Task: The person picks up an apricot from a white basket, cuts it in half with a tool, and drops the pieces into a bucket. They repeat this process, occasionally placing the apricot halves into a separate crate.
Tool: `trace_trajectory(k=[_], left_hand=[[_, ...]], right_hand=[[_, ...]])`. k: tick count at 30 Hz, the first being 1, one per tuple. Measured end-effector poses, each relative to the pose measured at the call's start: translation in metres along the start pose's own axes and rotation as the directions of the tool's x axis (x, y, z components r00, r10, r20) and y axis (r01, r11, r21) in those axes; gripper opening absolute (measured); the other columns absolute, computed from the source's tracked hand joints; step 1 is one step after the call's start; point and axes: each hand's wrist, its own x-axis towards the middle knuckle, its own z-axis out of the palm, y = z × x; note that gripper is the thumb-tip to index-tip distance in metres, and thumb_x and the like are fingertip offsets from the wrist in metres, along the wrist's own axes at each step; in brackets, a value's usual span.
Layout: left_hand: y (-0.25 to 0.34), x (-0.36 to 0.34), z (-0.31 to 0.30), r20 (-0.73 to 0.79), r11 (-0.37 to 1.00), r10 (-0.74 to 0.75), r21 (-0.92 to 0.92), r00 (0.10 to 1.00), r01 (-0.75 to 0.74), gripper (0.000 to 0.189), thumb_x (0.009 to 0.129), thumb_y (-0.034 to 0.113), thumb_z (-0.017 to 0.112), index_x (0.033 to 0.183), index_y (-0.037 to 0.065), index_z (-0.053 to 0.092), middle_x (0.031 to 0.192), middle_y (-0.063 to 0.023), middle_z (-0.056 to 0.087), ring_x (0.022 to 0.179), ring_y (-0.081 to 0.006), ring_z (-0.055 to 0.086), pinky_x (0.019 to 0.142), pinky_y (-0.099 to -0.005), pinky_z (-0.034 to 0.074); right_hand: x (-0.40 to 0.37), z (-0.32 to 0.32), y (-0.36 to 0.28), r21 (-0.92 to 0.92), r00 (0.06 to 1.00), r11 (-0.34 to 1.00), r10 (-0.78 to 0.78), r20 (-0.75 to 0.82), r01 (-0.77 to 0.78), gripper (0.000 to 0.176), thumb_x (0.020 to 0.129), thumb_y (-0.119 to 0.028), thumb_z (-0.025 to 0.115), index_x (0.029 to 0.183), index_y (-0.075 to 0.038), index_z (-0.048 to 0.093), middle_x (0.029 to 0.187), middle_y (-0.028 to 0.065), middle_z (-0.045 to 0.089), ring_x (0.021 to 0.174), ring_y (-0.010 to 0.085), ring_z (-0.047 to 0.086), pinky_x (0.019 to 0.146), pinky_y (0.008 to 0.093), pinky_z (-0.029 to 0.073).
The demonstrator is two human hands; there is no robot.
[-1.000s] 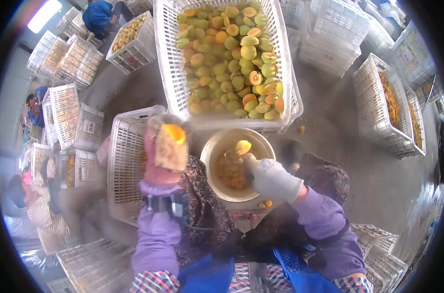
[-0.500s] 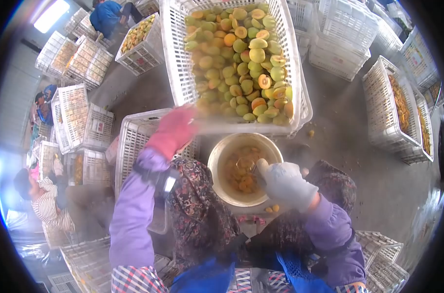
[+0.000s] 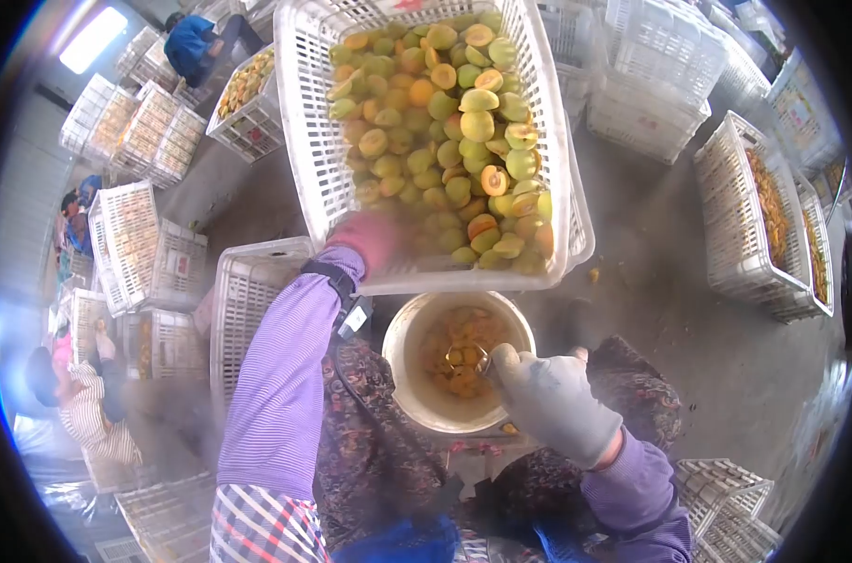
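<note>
My left hand [image 3: 368, 242], in a pink glove, reaches over the near left corner of a white plastic crate [image 3: 444, 280] and into the green-yellow apricots [image 3: 444, 150]. Several are halved and show orange flesh. Blur hides this hand's fingers. My right hand [image 3: 557, 402], in a pale grey glove, is closed around a tool with a metal loop [image 3: 483, 359]; the glove covers its handle. The loop hangs over a white bucket [image 3: 398, 375] between my knees. Inside the bucket lie small orange-brown pieces [image 3: 463, 380], too blurred to name surely.
An open white crate [image 3: 257, 258] stands left of the bucket. Crates of orange fruit [image 3: 765, 202] are on the right, with stacked white crates [image 3: 646, 98] behind. Other people sit at left, one in a striped top [image 3: 98, 413], another in blue [image 3: 191, 47].
My left hand has moved from the crate's near edge in among the apricots. The right hand stays by the bucket with its tool. The camera view has shifted slightly.
</note>
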Motion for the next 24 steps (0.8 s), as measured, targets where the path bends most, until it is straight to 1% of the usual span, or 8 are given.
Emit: trace_trajectory(k=[5, 9, 12, 14, 16, 17, 21, 24], left_hand=[[0.0, -0.008, -0.002, 0.1, 0.993, 0.005, -0.116, 0.995, 0.006, 0.05, 0.086, 0.009, 0.055, 0.136, 0.004, 0.048, 0.135, -0.0188, 0.051, 0.117, -0.032, 0.057, 0.103, -0.04, 0.045], [-0.027, 0.015, 0.052, -0.408, 0.925, 0.103, -0.296, 0.907, -0.238, 0.032, 0.087, 0.03, 0.055, 0.11, 0.01, 0.066, 0.106, -0.0176, 0.066, 0.096, -0.0346, 0.063, 0.085, -0.039, 0.049], [-0.045, 0.046, 0.095, -0.504, 0.237, 0.138, -0.819, 0.853, -0.523, 0.046, 0.087, 0.018, 0.059, 0.129, 0.001, 0.049, 0.112, -0.0176, 0.062, 0.101, -0.0262, 0.061, 0.09, -0.0352, 0.05], [-0.022, 0.015, 0.106, -0.56, -0.455, 0.034, -0.746, 0.828, -0.486, 0.047, 0.088, 0.016, 0.06, 0.129, -0.002, 0.048, 0.11, -0.0161, 0.062, 0.101, -0.0227, 0.061, 0.088, -0.0337, 0.051], [0.018, -0.043, 0.077, -0.479, -0.733, 0.067, -0.619, 0.875, -0.282, 0.044, 0.088, 0.014, 0.06, 0.127, -0.003, 0.049, 0.11, -0.0154, 0.061, 0.101, -0.0221, 0.061, 0.088, -0.0334, 0.052], [0.032, -0.061, 0.073, -0.441, -0.84, 0.1, -0.518, 0.892, -0.161, 0.042, 0.088, 0.013, 0.06, 0.126, -0.003, 0.049, 0.11, -0.0151, 0.061, 0.101, -0.0217, 0.061, 0.088, -0.0332, 0.052], [0.049, -0.041, 0.147, -0.595, -0.737, -0.018, -0.536, 0.804, -0.412, 0.04, 0.092, 0.014, 0.054, 0.13, 0.001, 0.047, 0.119, -0.0126, 0.058, 0.109, -0.0244, 0.058, 0.095, -0.0346, 0.048], [0.05, -0.069, 0.152, -0.535, -0.96, 0.214, 0.039, 0.817, 0.277, 0.045, 0.094, 0.015, 0.052, 0.137, 0.005, 0.042, 0.131, -0.0113, 0.052, 0.121, -0.025, 0.05, 0.104, -0.0346, 0.043]], right_hand=[[0.0, 0.017, 0.013, 0.127, 0.966, 0.989, -0.042, -0.254, 0.077, 0.023, 0.086, -0.019, 0.06, 0.103, -0.006, 0.053, 0.067, 0.0077, 0.062, 0.055, 0.0253, 0.063, 0.046, 0.0368, 0.048], [0.007, 0.012, 0.006, 0.144, 0.972, 0.989, 0.064, -0.228, -0.031, 0.024, 0.087, -0.02, 0.059, 0.103, -0.004, 0.054, 0.068, 0.0088, 0.064, 0.06, 0.0261, 0.065, 0.05, 0.038, 0.05], [0.014, 0.013, 0.002, 0.244, 0.938, 0.97, 0.09, -0.334, -0.006, 0.024, 0.088, -0.021, 0.058, 0.103, -0.002, 0.055, 0.069, 0.0098, 0.065, 0.063, 0.0273, 0.065, 0.053, 0.0392, 0.051], [0.021, 0.017, -0.002, 0.289, 0.911, 0.956, 0.083, -0.405, 0.041, 0.025, 0.088, -0.02, 0.058, 0.104, -0.002, 0.055, 0.071, 0.0109, 0.065, 0.067, 0.0281, 0.066, 0.057, 0.0394, 0.052], [0.027, 0.02, -0.006, 0.298, 0.901, 0.951, 0.064, -0.43, 0.075, 0.027, 0.088, -0.02, 0.058, 0.106, -0.001, 0.055, 0.075, 0.0127, 0.066, 0.072, 0.0288, 0.067, 0.062, 0.0393, 0.053], [0.029, 0.018, -0.009, 0.28, 0.911, 0.959, 0.068, -0.406, 0.053, 0.028, 0.087, -0.019, 0.059, 0.108, 0.0, 0.055, 0.078, 0.0132, 0.067, 0.077, 0.0287, 0.067, 0.065, 0.0391, 0.053], [0.036, 0.019, -0.014, 0.188, 0.95, 0.979, 0.126, -0.286, -0.073, 0.036, 0.084, -0.015, 0.058, 0.117, 0.0, 0.055, 0.092, 0.0146, 0.068, 0.092, 0.0284, 0.066, 0.077, 0.0381, 0.053], [0.039, 0.027, -0.014, 0.162, 0.963, 0.98, 0.148, -0.224, -0.113, 0.04, 0.083, -0.013, 0.057, 0.121, -0.001, 0.054, 0.097, 0.0143, 0.068, 0.097, 0.0279, 0.065, 0.082, 0.0371, 0.052]])
